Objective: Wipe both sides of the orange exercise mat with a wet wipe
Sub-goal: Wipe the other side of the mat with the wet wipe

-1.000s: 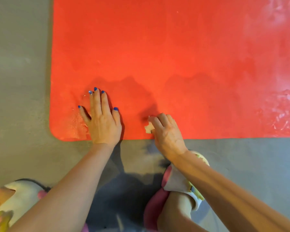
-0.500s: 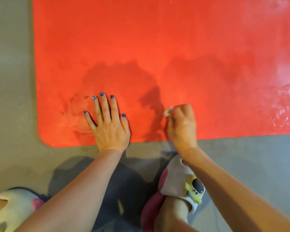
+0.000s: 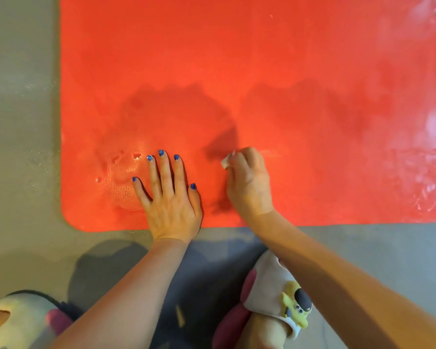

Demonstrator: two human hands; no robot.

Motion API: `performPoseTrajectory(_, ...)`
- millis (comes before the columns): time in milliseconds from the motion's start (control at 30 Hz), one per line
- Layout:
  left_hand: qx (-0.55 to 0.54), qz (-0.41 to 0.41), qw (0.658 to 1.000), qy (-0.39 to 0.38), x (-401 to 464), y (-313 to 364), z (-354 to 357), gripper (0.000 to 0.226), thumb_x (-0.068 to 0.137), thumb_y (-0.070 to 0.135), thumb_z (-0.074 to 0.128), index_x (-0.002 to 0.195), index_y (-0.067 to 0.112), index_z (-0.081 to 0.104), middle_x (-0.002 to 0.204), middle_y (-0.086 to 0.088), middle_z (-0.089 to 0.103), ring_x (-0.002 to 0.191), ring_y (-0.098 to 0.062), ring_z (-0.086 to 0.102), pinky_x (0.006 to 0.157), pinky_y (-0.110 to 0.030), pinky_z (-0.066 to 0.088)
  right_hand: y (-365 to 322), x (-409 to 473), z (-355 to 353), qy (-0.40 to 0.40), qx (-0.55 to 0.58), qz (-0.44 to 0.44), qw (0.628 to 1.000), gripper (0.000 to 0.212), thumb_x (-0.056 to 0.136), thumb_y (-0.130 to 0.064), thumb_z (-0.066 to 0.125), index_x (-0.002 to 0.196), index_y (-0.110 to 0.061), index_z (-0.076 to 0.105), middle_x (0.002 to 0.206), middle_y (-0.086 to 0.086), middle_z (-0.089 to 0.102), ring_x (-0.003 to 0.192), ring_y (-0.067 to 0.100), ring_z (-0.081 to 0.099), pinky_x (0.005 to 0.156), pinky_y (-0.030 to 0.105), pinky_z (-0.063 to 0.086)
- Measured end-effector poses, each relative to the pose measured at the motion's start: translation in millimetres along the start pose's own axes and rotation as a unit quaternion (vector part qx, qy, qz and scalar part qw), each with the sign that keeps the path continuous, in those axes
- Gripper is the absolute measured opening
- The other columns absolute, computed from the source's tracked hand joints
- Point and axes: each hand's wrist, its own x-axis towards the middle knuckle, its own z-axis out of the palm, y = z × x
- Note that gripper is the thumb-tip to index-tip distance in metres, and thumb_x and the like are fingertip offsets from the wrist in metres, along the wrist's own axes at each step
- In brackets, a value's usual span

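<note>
The orange exercise mat lies flat on the grey floor and fills most of the view. My left hand rests flat on the mat near its front edge, fingers straight and spread. Just to its right, my right hand is curled round a small white wet wipe, pressing it onto the mat. Only a corner of the wipe shows past the fingers. Damp fingertip marks and a shiny patch lie left of my left hand.
Grey floor borders the mat on the left and front. My two slippered feet are on the floor below the mat's front edge. Wet glare streaks cover the mat's right side.
My right hand has slid the wipe forward from the mat's front edge, farther onto the mat. My left hand has shifted slightly right, leaving damp prints where it lay.
</note>
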Motion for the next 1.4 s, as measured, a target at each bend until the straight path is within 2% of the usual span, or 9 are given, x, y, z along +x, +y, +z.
performPoseTrajectory(67,0.0,0.0,1.0,0.002,-1,-1,0,0.068,0.096,0.032,0.04,0.16,0.013,0.026,0.169,-0.013,0.012,0.156,-0.032,0.006,0.12,-0.066,0.01,-6,6,7,-0.08,-0.013,-0.109,0.991,0.019,0.077,0.01,0.056,0.081,-0.008,0.063,0.08,0.012,0.055,0.07,0.031,0.05,0.068,0.042,0.044)
performPoseTrajectory(133,0.003,0.001,1.0,0.004,-1,-1,0,0.067,0.097,0.032,0.038,0.16,0.013,0.025,0.169,-0.013,0.012,0.156,-0.032,0.006,0.12,-0.065,0.01,19,20,-7,-0.087,-0.007,-0.104,0.991,0.019,0.077,0.009,0.057,0.081,-0.01,0.063,0.082,0.011,0.057,0.074,0.032,0.053,0.069,0.041,0.045)
performPoseTrajectory(267,0.001,0.001,1.0,0.009,0,0,0,0.068,0.098,0.033,0.039,0.161,0.013,0.022,0.169,-0.013,0.011,0.156,-0.033,0.006,0.12,-0.065,0.009,74,43,-46,0.069,-0.034,0.175,0.982,0.009,0.082,0.001,0.057,0.082,-0.005,0.063,0.093,0.016,0.057,0.085,0.035,0.059,0.076,0.034,0.044)
performPoseTrajectory(333,-0.003,-0.004,1.0,0.005,1,1,0,0.067,0.098,0.033,0.04,0.16,0.014,0.025,0.169,-0.013,0.012,0.156,-0.032,0.006,0.12,-0.065,0.01,68,47,-39,0.084,-0.056,0.212,0.972,0.01,0.082,-0.001,0.053,0.081,-0.004,0.062,0.093,0.017,0.056,0.085,0.037,0.058,0.076,0.035,0.041)
performPoseTrajectory(567,-0.07,-0.037,0.994,0.078,34,18,-10,0.062,0.084,0.03,0.054,0.142,0.008,0.051,0.145,-0.016,0.047,0.142,-0.036,0.036,0.11,-0.063,0.027,4,43,4,-0.085,0.01,-0.054,0.995,0.012,0.079,0.002,0.06,0.082,-0.009,0.063,0.086,0.013,0.056,0.075,0.033,0.054,0.069,0.038,0.043)
performPoseTrajectory(800,-0.045,-0.03,0.998,0.019,75,34,-2,0.064,0.097,0.032,0.036,0.158,0.012,0.028,0.168,-0.01,0.017,0.156,-0.03,0.008,0.121,-0.063,0.009,17,55,-8,-0.107,-0.003,-0.117,0.987,0.017,0.094,-0.014,0.052,0.084,-0.01,0.065,0.086,0.011,0.055,0.074,0.033,0.053,0.065,0.042,0.044)
performPoseTrajectory(1033,-0.03,-0.03,0.999,0.012,74,35,0,0.063,0.099,0.029,0.039,0.158,0.01,0.027,0.168,-0.012,0.016,0.156,-0.032,0.006,0.12,-0.064,0.009,87,88,-38,0.083,-0.062,0.176,0.979,0.008,0.085,-0.009,0.056,0.079,-0.006,0.062,0.09,0.013,0.055,0.084,0.035,0.057,0.075,0.035,0.042)
performPoseTrajectory(1267,-0.03,-0.036,0.999,0.007,75,34,-2,0.064,0.095,0.029,0.039,0.156,0.009,0.032,0.167,-0.012,0.019,0.156,-0.032,0.007,0.119,-0.065,0.009,19,108,6,-0.049,-0.014,-0.064,0.997,0.008,0.087,-0.006,0.057,0.083,-0.007,0.063,0.086,0.013,0.057,0.076,0.033,0.054,0.068,0.042,0.045)
performPoseTrajectory(1400,-0.019,-0.024,0.999,0.014,75,35,-2,0.064,0.098,0.028,0.04,0.157,0.007,0.029,0.167,-0.015,0.019,0.156,-0.035,0.009,0.119,-0.065,0.009,87,125,-27,0.076,-0.072,0.073,0.992,0.012,0.087,-0.013,0.057,0.077,-0.008,0.061,0.085,0.014,0.056,0.08,0.034,0.054,0.073,0.045,0.044)
